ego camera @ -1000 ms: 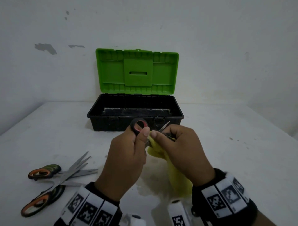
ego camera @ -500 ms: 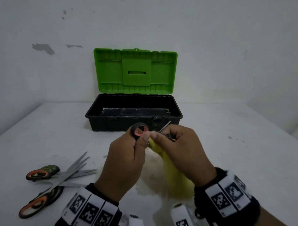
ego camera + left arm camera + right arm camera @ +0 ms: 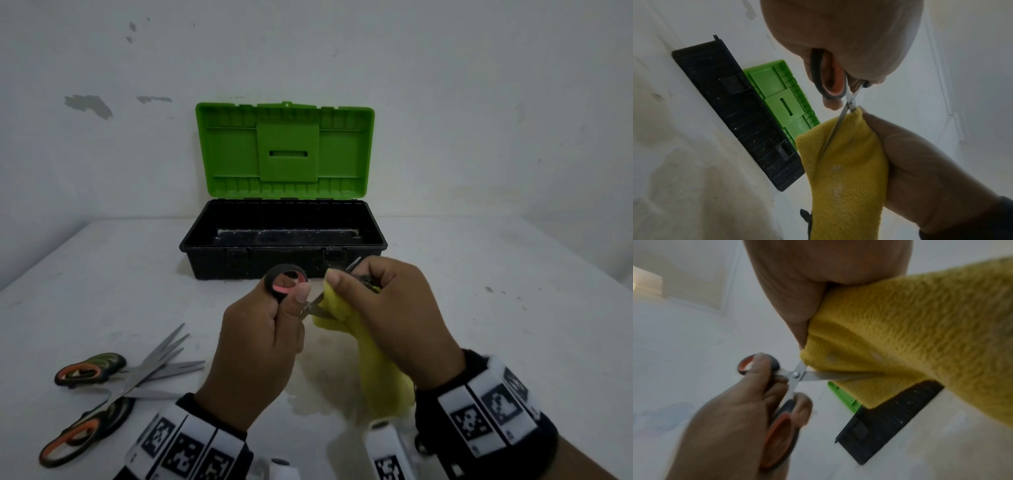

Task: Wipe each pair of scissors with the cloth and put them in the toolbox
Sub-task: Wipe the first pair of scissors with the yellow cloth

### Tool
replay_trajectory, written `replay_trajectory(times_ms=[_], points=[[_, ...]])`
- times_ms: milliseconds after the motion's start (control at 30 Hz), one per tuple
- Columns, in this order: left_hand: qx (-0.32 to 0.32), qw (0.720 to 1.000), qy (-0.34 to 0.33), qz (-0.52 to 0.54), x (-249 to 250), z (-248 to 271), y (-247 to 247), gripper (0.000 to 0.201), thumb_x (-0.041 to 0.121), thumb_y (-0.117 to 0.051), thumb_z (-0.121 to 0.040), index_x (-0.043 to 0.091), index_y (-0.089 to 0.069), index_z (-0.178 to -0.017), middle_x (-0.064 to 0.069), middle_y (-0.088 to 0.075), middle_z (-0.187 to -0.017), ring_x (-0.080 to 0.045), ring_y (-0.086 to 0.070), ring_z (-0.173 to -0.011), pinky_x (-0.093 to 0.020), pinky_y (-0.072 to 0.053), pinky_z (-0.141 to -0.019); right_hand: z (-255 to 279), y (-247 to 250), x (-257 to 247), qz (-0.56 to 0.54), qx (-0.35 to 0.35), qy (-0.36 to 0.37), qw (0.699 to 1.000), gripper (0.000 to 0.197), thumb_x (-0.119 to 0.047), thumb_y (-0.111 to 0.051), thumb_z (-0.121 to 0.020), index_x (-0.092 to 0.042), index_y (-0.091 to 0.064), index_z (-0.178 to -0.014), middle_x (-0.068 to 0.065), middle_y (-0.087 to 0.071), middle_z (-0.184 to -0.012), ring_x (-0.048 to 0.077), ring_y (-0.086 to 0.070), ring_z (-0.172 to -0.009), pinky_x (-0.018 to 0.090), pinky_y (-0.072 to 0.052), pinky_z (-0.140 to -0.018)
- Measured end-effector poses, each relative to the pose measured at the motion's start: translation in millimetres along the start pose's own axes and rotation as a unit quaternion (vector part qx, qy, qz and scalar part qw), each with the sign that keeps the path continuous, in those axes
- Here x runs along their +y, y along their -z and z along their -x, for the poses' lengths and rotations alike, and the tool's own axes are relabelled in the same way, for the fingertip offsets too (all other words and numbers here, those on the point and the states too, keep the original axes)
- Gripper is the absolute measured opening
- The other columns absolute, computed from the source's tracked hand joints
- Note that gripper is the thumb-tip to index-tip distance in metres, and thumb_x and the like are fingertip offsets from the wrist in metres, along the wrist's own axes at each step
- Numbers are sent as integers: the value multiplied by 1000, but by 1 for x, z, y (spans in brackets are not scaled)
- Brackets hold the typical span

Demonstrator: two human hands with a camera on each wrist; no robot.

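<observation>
Steadying for wiping: scissors (image 3: 310, 301) are gripped at the handles by the left hand (image 3: 253, 346); beyond that grip, blades are pinched in cloth (image 3: 370, 349) by the right hand (image 3: 394, 318), toolbox (image 3: 284, 253) behind.

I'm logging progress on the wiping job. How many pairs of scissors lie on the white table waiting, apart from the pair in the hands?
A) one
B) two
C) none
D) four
B: two orange-and-black-handled scissors lie crossed on the white table at the left, while the left hand grips a third pair and the black toolbox looks empty.
</observation>
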State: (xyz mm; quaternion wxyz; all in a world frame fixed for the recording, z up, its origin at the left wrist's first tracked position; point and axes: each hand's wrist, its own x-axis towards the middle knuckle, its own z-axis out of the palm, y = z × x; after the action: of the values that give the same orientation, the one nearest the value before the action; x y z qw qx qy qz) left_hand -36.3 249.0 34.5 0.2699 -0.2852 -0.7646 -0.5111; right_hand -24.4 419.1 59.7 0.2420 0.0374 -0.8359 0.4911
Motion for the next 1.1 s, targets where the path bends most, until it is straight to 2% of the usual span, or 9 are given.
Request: replay_trajectory(times_ms=[67,200,367,500,733,833,933,1033,1100], points=[[-4,1000,-15,-9,0,0,1,27,41,-38,-98,31,-50,-75,4,-50,-48,-10,-55,-46,-11,-41,-46,5,-3,-2,-1,-19,8,1000,28,-36,-75,-86,-17,-67,-67,-3,-64,-62,7,-59,-60,18,-50,-58],[-7,999,-26,-24,1,2,-2,38,46,-36,-100,23,-55,-76,4,-51,-50,-12,-53,-46,-23,-43,-45,-7,6,8,7,40,-19,999,34,-37,-76,-86,-21,-62,-59,-7,-59,-57,2,-53,-57,10,-41,-54],[-2,999,-39,-28,3,2,2,38,48,-33,-100,25,-53,-78,5,-50,-51,-11,-53,-47,-23,-43,-46,3,4,1,-6,2,-6,1000,32,-36,-75,-86,-17,-65,-62,-10,-59,-56,1,-53,-55,12,-42,-53],[-3,999,-29,-26,3,2,0,45,46,-36,-100,15,-57,-75,4,-50,-50,-12,-52,-44,-29,-43,-46,-14,13,10,21,53,-35,998,39,-41,-74,-86,-12,-64,-62,-6,-56,-57,1,-49,-54,18,-41,-56],[-16,999,-20,-37,4,0,4,40,45,-36,-99,19,-58,-78,2,-50,-49,-12,-53,-45,-24,-42,-46,-5,6,8,-2,4,-24,1000,34,-40,-75,-85,-18,-65,-61,-8,-60,-57,1,-54,-55,12,-43,-53],[-17,999,28,7,5,2,4,36,43,-40,-98,20,-57,-78,-1,-52,-47,-13,-55,-42,-21,-43,-44,-20,17,18,-11,65,-47,997,42,-41,-76,-85,-13,-60,-58,-7,-53,-54,4,-46,-51,17,-40,-54],[-21,993,91,68,11,-2,10,38,42,-42,-101,20,-51,-72,-2,-49,-44,-18,-56,-38,-21,-43,-41,-23,28,24,-75,89,-61,991,49,-42,-76,-85,0,-60,-66,8,-54,-61,14,-48,-57,29,-42,-58],[-3,959,221,179,15,-10,14,40,39,-45,-97,14,-44,-66,-6,-35,-49,-39,-52,-43,-21,-41,-39,-19,35,21,-107,65,-57,990,46,-42,-76,-83,1,-62,-72,19,-58,-67,16,-53,-63,33,-45,-60],[-4,927,299,226,12,-12,16,45,43,-48,-96,16,-41,-61,-6,-29,-53,-34,-51,-42,-20,-36,-36,-13,35,17,-101,28,-37,994,38,-41,-76,-78,-6,-66,-70,13,-64,-68,13,-57,-64,28,-47,-61]])
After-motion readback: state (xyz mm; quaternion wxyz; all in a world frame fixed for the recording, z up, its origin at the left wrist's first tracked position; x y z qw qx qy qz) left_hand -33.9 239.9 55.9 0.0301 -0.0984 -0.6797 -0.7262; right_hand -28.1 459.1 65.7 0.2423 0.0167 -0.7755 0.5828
